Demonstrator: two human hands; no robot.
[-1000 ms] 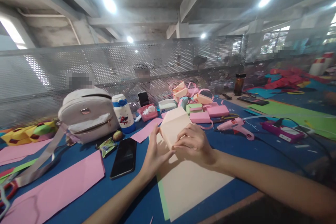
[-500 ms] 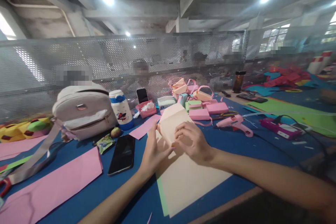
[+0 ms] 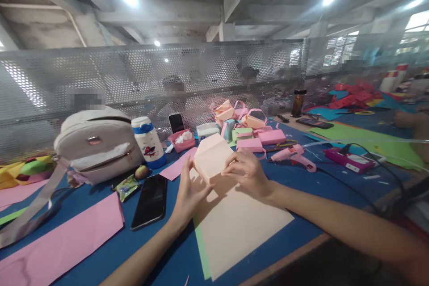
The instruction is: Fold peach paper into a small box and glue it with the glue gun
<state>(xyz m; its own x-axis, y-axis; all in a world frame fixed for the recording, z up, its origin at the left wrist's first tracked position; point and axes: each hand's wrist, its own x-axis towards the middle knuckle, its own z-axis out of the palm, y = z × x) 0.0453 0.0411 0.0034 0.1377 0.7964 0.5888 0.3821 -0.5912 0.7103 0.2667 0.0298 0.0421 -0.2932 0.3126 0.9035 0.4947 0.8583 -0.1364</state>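
Note:
A folded peach paper box [image 3: 212, 156] with a flap standing up at the far end is held between my two hands. My left hand [image 3: 191, 187] grips its left side, thumb at the near lower edge. My right hand [image 3: 246, 170] pinches the near right edge between thumb and fingers. Beneath it lies a large peach sheet [image 3: 244, 237], with a green sheet [image 3: 203, 250] showing along its left side. Several small finished-looking paper boxes [image 3: 251, 145] in pink, green and peach stand behind my hands.
On the left are a pale backpack [image 3: 100, 143], a bottle [image 3: 150, 145], a black phone [image 3: 150, 201] and pink paper [image 3: 67, 246]. A pink glue gun [image 3: 295, 156] and a purple power strip [image 3: 348, 159], with cords, lie right. A perforated metal screen [image 3: 201, 67] closes the back.
My right hand has slid from the box's upper face to its near right edge, leaving more of that face showing. The view has shifted slightly to the right.

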